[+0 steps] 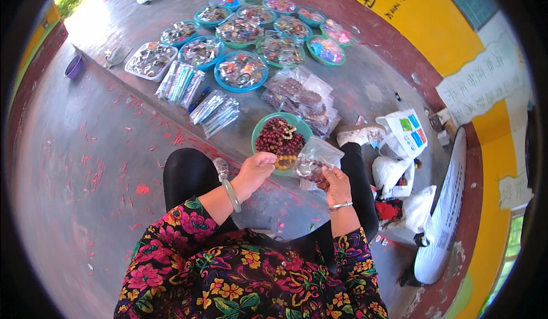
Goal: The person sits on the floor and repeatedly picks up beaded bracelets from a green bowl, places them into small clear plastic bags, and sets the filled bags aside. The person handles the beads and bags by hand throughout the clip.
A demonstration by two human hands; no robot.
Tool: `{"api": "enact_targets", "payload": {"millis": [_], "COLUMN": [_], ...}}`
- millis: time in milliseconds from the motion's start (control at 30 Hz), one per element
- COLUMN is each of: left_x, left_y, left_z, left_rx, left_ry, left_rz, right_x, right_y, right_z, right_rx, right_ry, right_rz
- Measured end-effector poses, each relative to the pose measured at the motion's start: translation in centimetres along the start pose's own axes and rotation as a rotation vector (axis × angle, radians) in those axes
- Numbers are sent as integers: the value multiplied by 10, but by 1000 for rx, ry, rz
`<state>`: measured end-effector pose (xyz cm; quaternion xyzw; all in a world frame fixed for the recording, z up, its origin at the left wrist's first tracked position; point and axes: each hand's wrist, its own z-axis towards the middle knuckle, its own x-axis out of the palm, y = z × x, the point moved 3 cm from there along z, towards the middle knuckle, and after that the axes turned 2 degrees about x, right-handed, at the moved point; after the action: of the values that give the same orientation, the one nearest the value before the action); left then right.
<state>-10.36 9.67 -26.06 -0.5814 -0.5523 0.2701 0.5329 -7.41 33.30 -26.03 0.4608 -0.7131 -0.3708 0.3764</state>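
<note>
A clear plastic bag (326,151) with dark reddish beads inside is pinched in my right hand (337,187), near the right rim of a green basin (306,126). My left hand (254,175) is closed at the basin's near left side, its thumb and fingers together. What it holds, if anything, is hidden. Inside the basin lies a heap of dark red bead strings (279,136), with a few pale beads among them. A yellow bead bracelet (285,162) lies at the near side, close to my left fingers. The bag covers part of the basin's right edge.
Several basins (242,70) of small bagged items stand on the floor ahead. Nearer lie packs of pens (180,83) and bags of brown beads (302,97). White plastic bags (389,170) and a long wrapped board (442,222) lie to the right. A purple bucket (74,66) stands far left.
</note>
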Motion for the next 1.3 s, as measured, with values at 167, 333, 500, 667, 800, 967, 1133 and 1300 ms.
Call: {"api": "enact_targets", "payload": {"millis": [167,333,500,667,800,967,1133,1300], "left_x": [-4,1,4,6,8,10,4,4], "left_y": [-1,-5,-11,-11,-17,-14,4,-1], "left_z": [1,-1,1,4,4,2,5,9], "left_rx": [-27,-52,-42,12,20,59,3,-92], "left_ry": [33,76,135,177,188,180,138,115], "left_rz": [-21,44,104,105,151,186,177,130], "right_x": [-1,23,62,91,72,32,-36,-101], "right_y": [3,10,38,62,42,11,-6,-35], "right_z": [59,135,214,279,299,255,197,147], "right_rx": [55,72,33,-25,343,229,209,135], "right_ry": [-29,9,40,28,-230,-93,-184,-421], "right_rz": [-7,29,81,112,-171,-184,-113,-19]}}
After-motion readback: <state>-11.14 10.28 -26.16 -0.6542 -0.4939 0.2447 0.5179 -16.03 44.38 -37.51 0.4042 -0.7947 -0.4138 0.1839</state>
